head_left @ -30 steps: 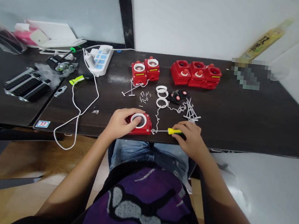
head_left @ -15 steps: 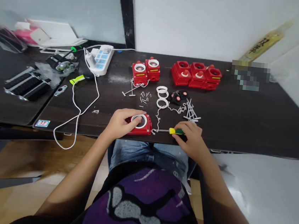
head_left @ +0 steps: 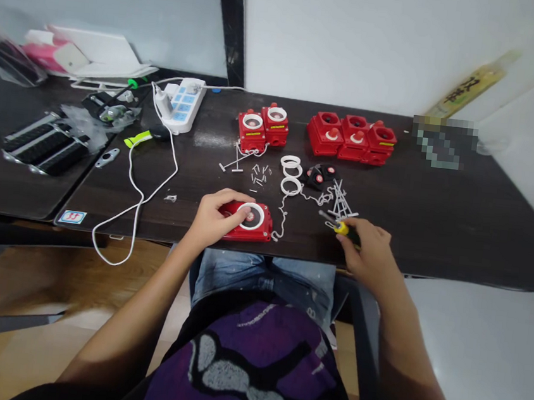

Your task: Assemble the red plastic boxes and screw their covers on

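My left hand [head_left: 212,217] rests closed on a red box with a white ring [head_left: 251,220] near the front edge of the dark table [head_left: 438,205]. My right hand [head_left: 369,252] is closed on a small screwdriver with a yellow and green handle [head_left: 340,227]; its tip points left toward a pile of long metal pins [head_left: 340,201]. Loose white rings [head_left: 291,174], small screws [head_left: 259,172] and black button parts [head_left: 320,174] lie just beyond the box. A thin white cord [head_left: 281,217] runs from the box's right side.
Two red boxes with white rings [head_left: 261,127] and three more red boxes [head_left: 351,135] stand further back. A white power strip [head_left: 181,105] with a trailing cable [head_left: 138,196] lies at the left, beside metal pedals [head_left: 44,145] and clutter. A wall rises behind.
My right hand has moved right and slightly back with the screwdriver, away from the red box toward the pile of pins. My left hand stays on the box.
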The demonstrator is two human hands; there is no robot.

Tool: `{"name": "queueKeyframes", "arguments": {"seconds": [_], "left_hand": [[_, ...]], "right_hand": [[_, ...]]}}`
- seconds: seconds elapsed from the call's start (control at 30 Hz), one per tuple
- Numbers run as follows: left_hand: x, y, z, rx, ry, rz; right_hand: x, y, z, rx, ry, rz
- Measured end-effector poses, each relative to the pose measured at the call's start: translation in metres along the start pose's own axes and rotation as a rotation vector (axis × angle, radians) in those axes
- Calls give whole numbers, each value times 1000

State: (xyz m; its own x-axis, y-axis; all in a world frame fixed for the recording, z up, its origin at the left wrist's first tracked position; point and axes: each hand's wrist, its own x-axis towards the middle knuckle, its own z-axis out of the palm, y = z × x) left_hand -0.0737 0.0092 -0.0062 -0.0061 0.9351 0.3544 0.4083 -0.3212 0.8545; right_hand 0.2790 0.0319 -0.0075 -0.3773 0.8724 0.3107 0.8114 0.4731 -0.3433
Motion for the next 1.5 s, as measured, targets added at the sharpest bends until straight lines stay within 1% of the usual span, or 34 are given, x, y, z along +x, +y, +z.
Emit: {"name": "queueKeyframes", "arguments": {"seconds": [0.03,0.1,0.2,0.27,0.33,0.47,0.63,0.87,1.03,1.13,1.17,1.23,1.33,1.43,1.5], "left_hand": [[1,-1,1,-10,7,-18],[2,-2,2,-27,11,-40],[2,-3,3,-45,6,-54],[1,-3,3,-60,13,-62],[1,-4,3,-83,29,-69],[1,-6,4,-143,40,-82],[2,-11,4,-210,-1,-105],[2,-8,3,-195,8,-109],[3,-8,3,-193,11,-102],[3,-8,3,-183,10,-98],[2,-8,3,-178,9,-99],[2,-8,3,-170,11,-100],[1,-7,4,-156,28,-96],[1,-5,4,-151,41,-90],[1,-5,4,-153,40,-96]], "right_hand": [[2,-6,-1,42,4,5],[7,-24,2,142,-53,-33],[19,-57,14,216,-310,-112],[28,-73,24,195,-397,-78],[36,-82,31,181,-422,-41],[46,-85,36,189,-441,-25],[50,-86,37,186,-430,-22],[50,-83,35,247,-468,-16],[44,-77,33,282,-435,-9],[45,-69,27,325,-364,12],[46,-64,24,331,-318,29],[51,-51,16,322,-187,94],[60,-24,-1,295,30,240],[67,2,-19,322,125,360],[69,12,-31,368,183,409]]}}
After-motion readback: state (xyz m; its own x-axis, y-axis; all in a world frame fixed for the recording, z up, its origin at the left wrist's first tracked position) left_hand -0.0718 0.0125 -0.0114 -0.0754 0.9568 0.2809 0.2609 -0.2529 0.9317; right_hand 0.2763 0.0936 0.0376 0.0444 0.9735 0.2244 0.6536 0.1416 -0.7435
